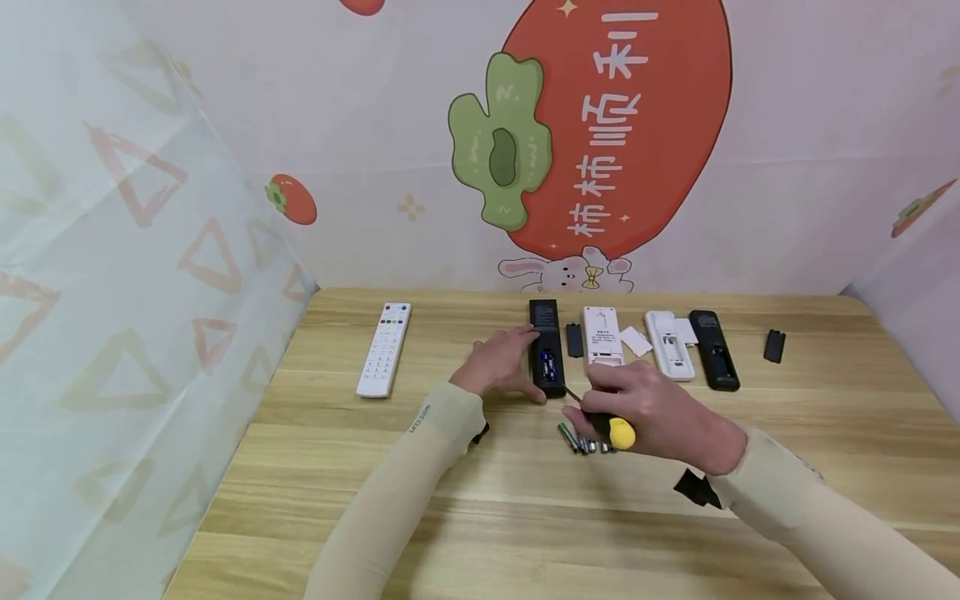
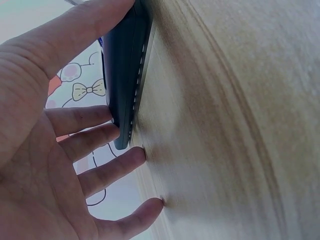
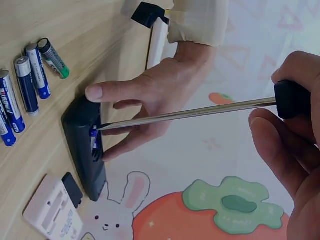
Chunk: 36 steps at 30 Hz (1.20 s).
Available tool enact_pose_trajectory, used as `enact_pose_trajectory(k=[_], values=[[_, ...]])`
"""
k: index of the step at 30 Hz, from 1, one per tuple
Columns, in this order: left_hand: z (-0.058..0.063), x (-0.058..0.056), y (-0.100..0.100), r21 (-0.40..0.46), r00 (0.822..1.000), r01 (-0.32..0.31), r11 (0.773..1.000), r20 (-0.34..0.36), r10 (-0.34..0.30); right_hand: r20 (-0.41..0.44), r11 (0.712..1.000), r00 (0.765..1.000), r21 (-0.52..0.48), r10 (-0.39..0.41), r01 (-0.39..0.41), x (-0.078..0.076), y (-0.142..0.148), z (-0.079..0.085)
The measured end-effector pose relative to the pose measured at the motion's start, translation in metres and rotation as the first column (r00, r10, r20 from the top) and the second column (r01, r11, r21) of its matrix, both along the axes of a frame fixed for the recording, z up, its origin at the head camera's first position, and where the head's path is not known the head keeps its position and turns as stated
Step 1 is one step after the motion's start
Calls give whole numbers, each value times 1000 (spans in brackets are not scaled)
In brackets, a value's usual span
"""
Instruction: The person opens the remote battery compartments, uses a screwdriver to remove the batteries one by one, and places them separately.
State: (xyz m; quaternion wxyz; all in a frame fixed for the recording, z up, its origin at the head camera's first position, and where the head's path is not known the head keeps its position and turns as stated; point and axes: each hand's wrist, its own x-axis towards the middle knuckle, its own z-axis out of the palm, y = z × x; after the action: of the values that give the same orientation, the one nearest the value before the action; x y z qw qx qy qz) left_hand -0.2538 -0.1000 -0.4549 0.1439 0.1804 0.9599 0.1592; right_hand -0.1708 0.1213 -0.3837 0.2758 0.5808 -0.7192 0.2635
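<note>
A black remote control (image 1: 545, 321) lies back side up, its compartment uncovered with dark blue batteries (image 1: 548, 364) inside. My left hand (image 1: 498, 364) steadies it, the thumb at its near end and spread, fairly straight fingertips along its left side. In my right hand (image 1: 656, 408) I grip a screwdriver by its black and yellow handle (image 1: 620, 432). Its long metal shaft (image 3: 200, 114) reaches across to the remote, the tip right at the battery end in the right wrist view. Several loose batteries (image 3: 31, 70) lie in a row close to the remote, partly behind my right hand in the head view.
A small black cover (image 1: 574, 340) and a white remote (image 1: 601, 329) lie just right. Farther right are a white cover (image 1: 636, 341), another white remote (image 1: 670, 345), a second black remote (image 1: 714, 350) and a black cover (image 1: 775, 346). A white remote (image 1: 385, 350) lies left.
</note>
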Motion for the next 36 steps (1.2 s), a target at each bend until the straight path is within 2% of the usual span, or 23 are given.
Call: enact_pose_trajectory(k=[5, 10, 16, 21, 29, 33, 36], values=[[1, 0, 0, -2, 1000, 2, 1000, 1, -2, -8, 999, 1000, -32, -26, 26, -2, 2, 5], [1, 1, 1, -6, 1000, 2, 1000, 3, -2, -10, 998, 999, -41, -51, 50, -5, 5, 17], [2, 1, 2, -18, 1000, 1, 1000, 6, 0, 41, 987, 987, 14, -158, 157, -6, 13, 33], [2, 1, 2, -19, 1000, -7, 1000, 12, 8, 67, 969, 970, 88, -236, 229, -9, 16, 37], [2, 1, 2, -14, 1000, -8, 1000, 8, 8, 195, 938, 931, 224, -309, 265, -8, 23, 32], [2, 1, 1, -12, 1000, -3, 1000, 9, 3, 281, 920, 896, 293, -343, 261, -8, 26, 28], [2, 0, 1, -8, 1000, -3, 1000, 13, 3, 309, 899, 871, 343, -383, 274, -9, 28, 23]])
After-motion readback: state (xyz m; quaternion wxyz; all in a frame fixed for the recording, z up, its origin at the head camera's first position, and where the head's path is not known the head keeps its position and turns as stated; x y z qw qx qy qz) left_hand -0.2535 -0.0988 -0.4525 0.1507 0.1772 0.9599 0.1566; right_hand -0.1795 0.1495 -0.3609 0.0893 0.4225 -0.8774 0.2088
